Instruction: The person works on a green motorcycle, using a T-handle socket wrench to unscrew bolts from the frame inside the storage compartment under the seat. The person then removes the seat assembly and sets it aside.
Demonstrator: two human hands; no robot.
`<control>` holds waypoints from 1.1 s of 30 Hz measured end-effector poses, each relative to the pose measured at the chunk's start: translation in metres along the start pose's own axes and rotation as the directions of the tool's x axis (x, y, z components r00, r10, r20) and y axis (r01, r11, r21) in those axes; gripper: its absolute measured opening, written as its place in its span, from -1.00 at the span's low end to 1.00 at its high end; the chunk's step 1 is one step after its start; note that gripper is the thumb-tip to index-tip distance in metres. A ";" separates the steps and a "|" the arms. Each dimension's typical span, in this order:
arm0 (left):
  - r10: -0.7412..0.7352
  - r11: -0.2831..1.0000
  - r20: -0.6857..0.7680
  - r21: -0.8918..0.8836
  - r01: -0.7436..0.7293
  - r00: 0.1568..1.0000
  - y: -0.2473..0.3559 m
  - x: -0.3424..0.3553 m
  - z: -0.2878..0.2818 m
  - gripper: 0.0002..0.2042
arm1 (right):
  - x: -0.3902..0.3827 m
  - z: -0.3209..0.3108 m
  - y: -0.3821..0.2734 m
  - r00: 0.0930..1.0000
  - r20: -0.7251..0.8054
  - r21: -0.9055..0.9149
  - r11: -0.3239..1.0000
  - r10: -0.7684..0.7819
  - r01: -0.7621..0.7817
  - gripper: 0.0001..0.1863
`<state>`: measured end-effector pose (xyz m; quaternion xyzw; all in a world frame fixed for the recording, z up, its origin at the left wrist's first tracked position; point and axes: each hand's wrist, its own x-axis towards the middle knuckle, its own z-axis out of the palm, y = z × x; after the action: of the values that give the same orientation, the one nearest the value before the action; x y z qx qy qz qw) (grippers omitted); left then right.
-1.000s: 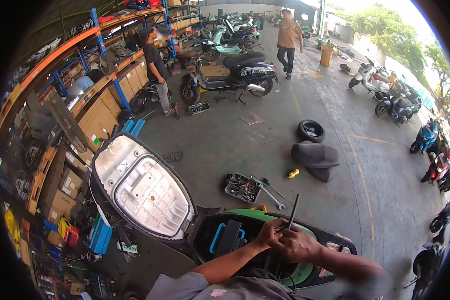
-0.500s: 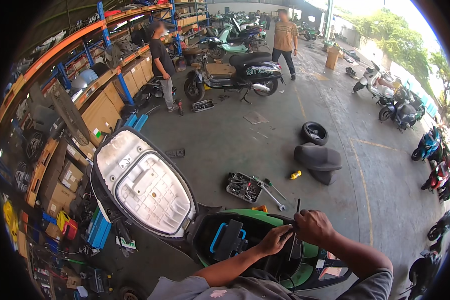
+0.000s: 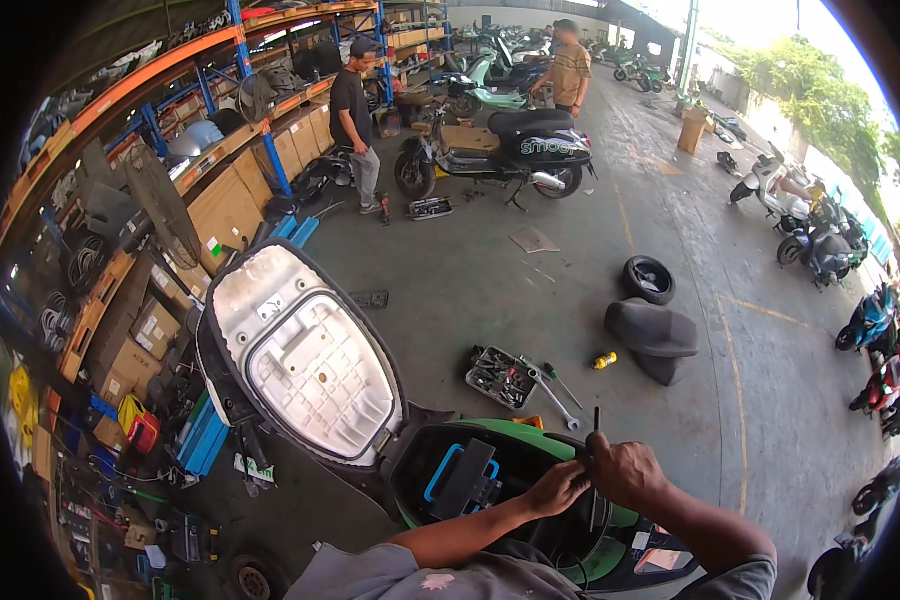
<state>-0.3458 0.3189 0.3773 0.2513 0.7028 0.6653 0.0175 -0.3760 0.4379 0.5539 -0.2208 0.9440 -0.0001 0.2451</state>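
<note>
Closed round a dark thin rod, my right hand is above the rear of a green and black scooter. The rod's upper end sticks up past my fist, and a lower stretch shows beneath it. Beside it, my left hand has its fingers curled together near the rod; what they hold, if anything, is hidden. Below my forearms lies the open storage well, with a dark box with blue handles in it. The seat is tipped up at the left, its white underside showing.
Beyond the scooter lie a tool tray, a large wrench, a yellow bottle-like object, a loose seat and a tyre. Two people stand near another scooter. Loaded shelves line the left; parked scooters the right.
The whole view has shifted slightly, most things appearing further right. My hands stay together at the rod with little change. The person in the patterned shirt has moved closer to the other scooter.
</note>
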 end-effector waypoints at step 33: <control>-0.177 0.973 -0.162 -0.175 0.148 0.971 -0.008 -0.011 -0.012 -0.83 | 0.057 -0.016 0.029 0.366 0.116 -0.683 0.194 -0.923 0.704 -0.77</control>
<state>-0.3431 0.3036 0.3680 0.1305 0.6637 0.7359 0.0299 -0.4401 0.4384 0.5380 -0.7577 0.6339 0.1492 -0.0428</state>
